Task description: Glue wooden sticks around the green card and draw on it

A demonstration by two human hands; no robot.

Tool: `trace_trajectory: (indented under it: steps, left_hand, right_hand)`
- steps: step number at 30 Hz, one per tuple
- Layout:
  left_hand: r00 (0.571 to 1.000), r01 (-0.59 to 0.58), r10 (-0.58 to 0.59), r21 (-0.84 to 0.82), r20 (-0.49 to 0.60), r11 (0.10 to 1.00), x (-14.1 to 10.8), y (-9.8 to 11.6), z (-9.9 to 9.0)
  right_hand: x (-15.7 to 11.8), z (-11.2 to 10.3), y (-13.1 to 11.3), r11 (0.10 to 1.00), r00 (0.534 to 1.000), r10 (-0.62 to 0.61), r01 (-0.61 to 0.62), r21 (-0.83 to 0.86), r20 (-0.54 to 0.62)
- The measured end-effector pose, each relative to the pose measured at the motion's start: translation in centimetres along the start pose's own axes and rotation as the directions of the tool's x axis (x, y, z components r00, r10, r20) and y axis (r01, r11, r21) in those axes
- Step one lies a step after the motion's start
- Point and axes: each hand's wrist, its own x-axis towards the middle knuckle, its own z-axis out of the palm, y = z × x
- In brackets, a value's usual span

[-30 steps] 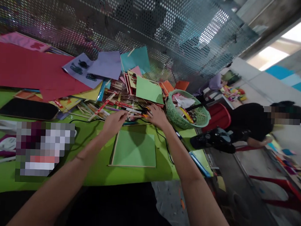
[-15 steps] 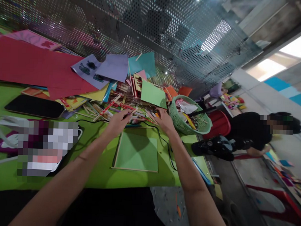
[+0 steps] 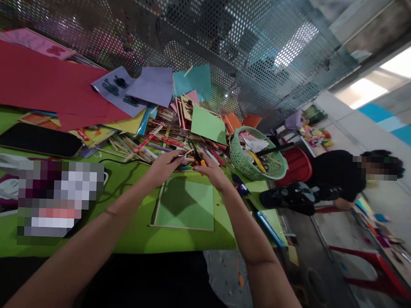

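a thin wooden stick (image 3: pixel 189 151) is pinched between the thumb and fingers of the left hand (image 3: pixel 165 167), and an orange-handled cutting tool (image 3: pixel 203 163) with dark jaws is gripped in the right hand (image 3: pixel 213 172); the stick's tip is held close to those jaws, but whether it is touched by them cannot be told. both are held above the near edge of a cluttered heap of sticks (image 3: pixel 131 152), just beyond a green square sheet (image 3: pixel 190 205) laid flat on the bright green table (image 3: pixel 131 243), whose left and near edges are lined with thin strips. to the right of the right hand a pale green basket (image 3: pixel 280 173) is filled with odds and ends, and a blue glue gun (image 3: pixel 241 186) is seen nearer, beside the right forearm. at the far left, red paper (image 3: pixel 42 85) is spread beyond a black phone (image 3: pixel 37 140), and purple sheets (image 3: pixel 152 85) are overlapped farther back, before a perforated metal panel (image 3: pixel 145 24). on the far right a person in black (image 3: pixel 339 174) is seated
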Motion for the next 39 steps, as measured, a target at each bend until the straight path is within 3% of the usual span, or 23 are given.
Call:
trace_trajectory:
  steps: [19, 30, 39]
  left_hand:
    - [1.000, 0.018, -0.019, 0.022, 0.018, 1.000, 0.14, -0.31, -0.14]
    - [0.998, 0.028, -0.028, 0.008, 0.051, 1.000, 0.13, -0.06, -0.10]
    - [0.999, 0.026, -0.026, 0.016, 0.043, 1.000, 0.07, -0.34, 0.08]
  right_hand:
    - [0.13, 0.19, -0.60, 0.996, 0.998, 0.005, -0.011, 0.092, 0.058]
    - [0.22, 0.07, 0.22, 0.998, 0.996, 0.044, -0.048, 0.049, 0.073]
    - [0.26, 0.37, 0.07, 0.998, 0.999, 0.001, 0.002, -0.067, 0.044]
